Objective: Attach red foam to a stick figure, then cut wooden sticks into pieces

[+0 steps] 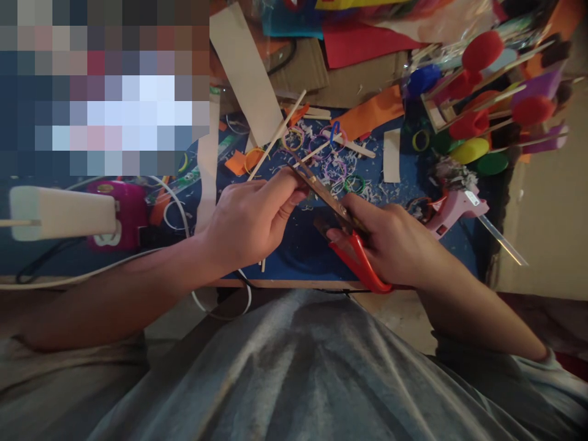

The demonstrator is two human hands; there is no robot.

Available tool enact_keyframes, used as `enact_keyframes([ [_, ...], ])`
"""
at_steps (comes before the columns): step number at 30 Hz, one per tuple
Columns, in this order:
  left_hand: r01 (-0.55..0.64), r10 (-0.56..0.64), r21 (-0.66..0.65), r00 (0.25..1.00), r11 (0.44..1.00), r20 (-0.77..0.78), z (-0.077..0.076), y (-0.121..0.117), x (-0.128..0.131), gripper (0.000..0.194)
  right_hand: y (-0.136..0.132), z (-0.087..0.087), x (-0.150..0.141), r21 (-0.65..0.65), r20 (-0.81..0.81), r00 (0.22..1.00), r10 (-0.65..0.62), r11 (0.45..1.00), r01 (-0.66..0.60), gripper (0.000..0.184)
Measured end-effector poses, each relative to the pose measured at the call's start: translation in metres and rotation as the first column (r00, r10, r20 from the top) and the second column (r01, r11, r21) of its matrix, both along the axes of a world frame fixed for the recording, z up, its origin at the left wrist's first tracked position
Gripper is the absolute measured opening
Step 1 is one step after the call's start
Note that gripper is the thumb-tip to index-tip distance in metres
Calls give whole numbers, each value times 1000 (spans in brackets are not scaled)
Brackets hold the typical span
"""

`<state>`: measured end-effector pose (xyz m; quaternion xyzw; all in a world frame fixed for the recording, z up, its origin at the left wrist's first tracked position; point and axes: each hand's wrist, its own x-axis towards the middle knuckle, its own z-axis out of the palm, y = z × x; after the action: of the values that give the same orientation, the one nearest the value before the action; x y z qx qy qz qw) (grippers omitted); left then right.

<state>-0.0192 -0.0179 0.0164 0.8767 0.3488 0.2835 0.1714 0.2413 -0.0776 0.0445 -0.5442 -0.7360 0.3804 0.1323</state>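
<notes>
My left hand [250,217] is closed in a pinch on a thin wooden stick [278,136] that slants up and to the right over the blue work surface [298,248]. My right hand [392,242] grips red-handled scissors [356,257]. Their metal blades [319,187] reach up and left, meeting the stick right by my left fingertips. Both hands hover just above the surface, close together, over my grey-clad lap.
Rubber bands [294,139], wood shavings and flat craft sticks [353,146] litter the blue surface. A pink glue gun [452,208] lies at right, below sticks topped with coloured foam discs [482,50]. A magenta device [122,211] with white cable sits left. Coloured paper lies behind.
</notes>
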Motion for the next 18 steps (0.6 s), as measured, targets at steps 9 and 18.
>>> enact_keyframes([
  [9, 307, 9, -635, 896, 709, 443, 17, 1, 7, 50, 0, -3, 4, 43, -73, 996, 49, 998, -46, 26],
  [18, 631, 148, -770, 757, 88, 637, 28, 6, 8, 46, 0, -3, 6, 95, -99, 991, 95, 992, -86, 22],
])
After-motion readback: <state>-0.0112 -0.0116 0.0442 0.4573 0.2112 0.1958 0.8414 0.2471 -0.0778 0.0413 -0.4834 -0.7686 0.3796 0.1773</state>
